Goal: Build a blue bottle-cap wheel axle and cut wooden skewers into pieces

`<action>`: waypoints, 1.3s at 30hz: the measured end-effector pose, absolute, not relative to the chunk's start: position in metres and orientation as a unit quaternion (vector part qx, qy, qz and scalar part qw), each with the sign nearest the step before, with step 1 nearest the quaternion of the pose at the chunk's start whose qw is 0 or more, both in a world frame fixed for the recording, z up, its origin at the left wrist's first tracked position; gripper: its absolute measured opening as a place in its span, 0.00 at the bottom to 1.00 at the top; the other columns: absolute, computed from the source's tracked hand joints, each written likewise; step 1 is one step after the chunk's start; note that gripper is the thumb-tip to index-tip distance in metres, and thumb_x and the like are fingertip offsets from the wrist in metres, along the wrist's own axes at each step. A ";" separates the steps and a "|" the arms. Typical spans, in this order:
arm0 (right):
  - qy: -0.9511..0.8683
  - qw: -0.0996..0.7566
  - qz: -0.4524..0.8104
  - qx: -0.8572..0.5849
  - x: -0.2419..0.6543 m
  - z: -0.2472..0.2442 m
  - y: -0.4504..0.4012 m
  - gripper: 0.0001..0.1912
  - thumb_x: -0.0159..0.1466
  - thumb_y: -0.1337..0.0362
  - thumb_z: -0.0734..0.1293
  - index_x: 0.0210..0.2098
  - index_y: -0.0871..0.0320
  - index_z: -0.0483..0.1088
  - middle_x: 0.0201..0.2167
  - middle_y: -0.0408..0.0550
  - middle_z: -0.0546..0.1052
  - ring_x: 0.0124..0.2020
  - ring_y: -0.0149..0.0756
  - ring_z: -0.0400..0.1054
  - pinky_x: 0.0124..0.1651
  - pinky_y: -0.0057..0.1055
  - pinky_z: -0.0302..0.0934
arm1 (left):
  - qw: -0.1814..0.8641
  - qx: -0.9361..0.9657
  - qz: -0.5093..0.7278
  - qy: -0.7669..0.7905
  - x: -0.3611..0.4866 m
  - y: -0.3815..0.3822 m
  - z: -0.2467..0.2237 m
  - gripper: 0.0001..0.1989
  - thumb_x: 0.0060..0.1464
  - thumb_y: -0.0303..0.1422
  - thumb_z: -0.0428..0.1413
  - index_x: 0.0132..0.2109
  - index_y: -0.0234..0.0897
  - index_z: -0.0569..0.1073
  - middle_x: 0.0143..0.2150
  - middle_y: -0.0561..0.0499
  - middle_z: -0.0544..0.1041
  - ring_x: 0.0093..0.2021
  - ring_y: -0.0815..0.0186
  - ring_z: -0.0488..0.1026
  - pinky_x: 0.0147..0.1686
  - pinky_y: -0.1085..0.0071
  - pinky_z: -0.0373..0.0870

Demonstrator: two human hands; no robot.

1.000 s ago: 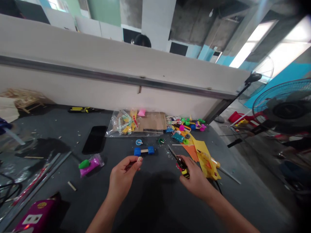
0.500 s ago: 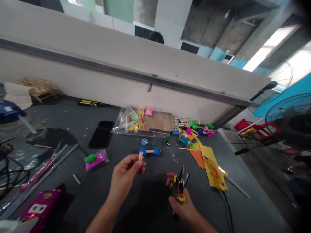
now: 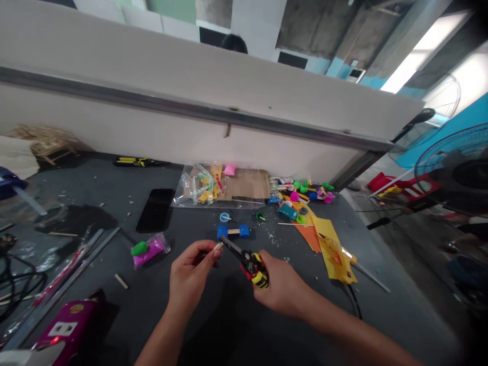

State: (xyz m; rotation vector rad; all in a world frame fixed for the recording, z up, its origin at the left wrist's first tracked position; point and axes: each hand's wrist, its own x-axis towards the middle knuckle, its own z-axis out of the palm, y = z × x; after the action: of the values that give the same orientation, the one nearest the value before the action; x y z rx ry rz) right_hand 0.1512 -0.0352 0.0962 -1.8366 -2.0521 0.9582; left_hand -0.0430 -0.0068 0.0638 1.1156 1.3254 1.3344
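Observation:
Between the thumb and fingers of my left hand are short pale wooden sticks, pinched with their ends pointing up and right. My right hand is wrapped round the red-and-yellow handles of a pair of pliers. The dark jaws of the pliers reach left to the tips of the sticks; whether they touch them I cannot tell. Just beyond lies a small piece with two blue blocks joined by wooden sticks. Behind it are a light blue ring-shaped cap and a dark green one.
A black phone and a clear plastic bag lie at the back. Left are a purple-and-green clay packet and a magenta device. Rightward are coloured clay pieces, yellow paper and a yellow glue gun.
My right hand has swung left and up, bringing the pliers over to the sticks in my left hand. The plier jaws, spread before, now look closer together. The view has shifted slightly.

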 end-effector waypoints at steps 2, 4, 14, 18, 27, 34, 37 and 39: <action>-0.703 0.107 0.319 -0.627 0.150 0.096 -0.035 0.12 0.49 0.65 0.65 0.33 0.55 0.60 0.26 0.43 0.72 0.26 0.32 0.64 0.27 0.26 0.46 | 0.448 0.461 0.537 0.546 -0.043 -0.007 0.063 0.08 0.43 0.35 0.61 0.31 0.36 0.74 0.25 0.54 0.73 0.22 0.71 0.69 0.23 0.76 0.68; -0.707 0.104 0.312 -0.626 0.149 0.096 -0.035 0.13 0.49 0.64 0.65 0.33 0.55 0.60 0.27 0.43 0.71 0.26 0.32 0.64 0.27 0.26 0.46 | 0.439 0.467 0.534 0.552 -0.043 -0.007 0.062 0.07 0.43 0.35 0.61 0.31 0.37 0.74 0.25 0.55 0.73 0.23 0.70 0.70 0.23 0.76 0.68; -0.728 0.094 0.285 -0.616 0.148 0.095 -0.033 0.15 0.48 0.64 0.65 0.34 0.55 0.58 0.29 0.44 0.71 0.28 0.33 0.62 0.29 0.27 0.48 | 0.394 0.514 0.564 0.513 -0.048 -0.006 0.051 0.02 0.47 0.31 0.58 0.30 0.38 0.73 0.30 0.54 0.74 0.28 0.69 0.70 0.29 0.74 0.69; -0.732 0.080 0.313 -0.600 0.147 0.098 -0.035 0.14 0.49 0.63 0.64 0.35 0.56 0.58 0.30 0.44 0.71 0.28 0.32 0.63 0.28 0.26 0.48 | 0.355 0.546 0.569 0.502 -0.051 -0.005 0.044 0.01 0.48 0.29 0.57 0.31 0.38 0.74 0.31 0.54 0.74 0.28 0.70 0.71 0.30 0.74 0.69; -0.727 0.055 0.302 -0.614 0.147 0.098 -0.037 0.13 0.51 0.60 0.64 0.35 0.56 0.57 0.28 0.45 0.71 0.27 0.34 0.65 0.28 0.26 0.47 | 0.333 0.550 0.548 0.534 -0.050 -0.006 0.049 0.01 0.49 0.30 0.58 0.31 0.39 0.75 0.26 0.55 0.74 0.28 0.70 0.71 0.29 0.76 0.68; -0.725 0.070 0.278 -0.626 0.144 0.099 -0.037 0.14 0.52 0.60 0.64 0.34 0.56 0.57 0.29 0.45 0.71 0.28 0.34 0.65 0.28 0.27 0.47 | 0.350 0.526 0.569 0.528 -0.050 -0.007 0.051 0.00 0.47 0.30 0.59 0.30 0.39 0.75 0.26 0.55 0.74 0.27 0.71 0.71 0.29 0.77 0.69; -0.725 0.085 0.268 -0.628 0.142 0.098 -0.037 0.15 0.52 0.59 0.65 0.35 0.56 0.57 0.31 0.46 0.71 0.31 0.35 0.65 0.31 0.28 0.49 | 0.355 0.510 0.586 0.520 -0.049 -0.006 0.049 0.01 0.46 0.29 0.60 0.30 0.38 0.75 0.27 0.55 0.75 0.27 0.71 0.72 0.29 0.77 0.69; -0.726 0.089 0.264 -0.629 0.141 0.098 -0.038 0.15 0.51 0.59 0.65 0.35 0.56 0.57 0.32 0.47 0.71 0.32 0.36 0.65 0.32 0.29 0.50 | 0.358 0.503 0.596 0.512 -0.049 -0.005 0.048 0.02 0.46 0.28 0.60 0.30 0.38 0.75 0.27 0.55 0.75 0.28 0.71 0.72 0.29 0.77 0.70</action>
State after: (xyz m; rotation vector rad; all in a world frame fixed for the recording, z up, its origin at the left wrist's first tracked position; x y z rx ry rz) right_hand 0.1406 -0.0381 0.0980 -1.8700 -2.1600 0.7867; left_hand -0.0489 -0.0053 0.0476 1.2987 1.3218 1.5384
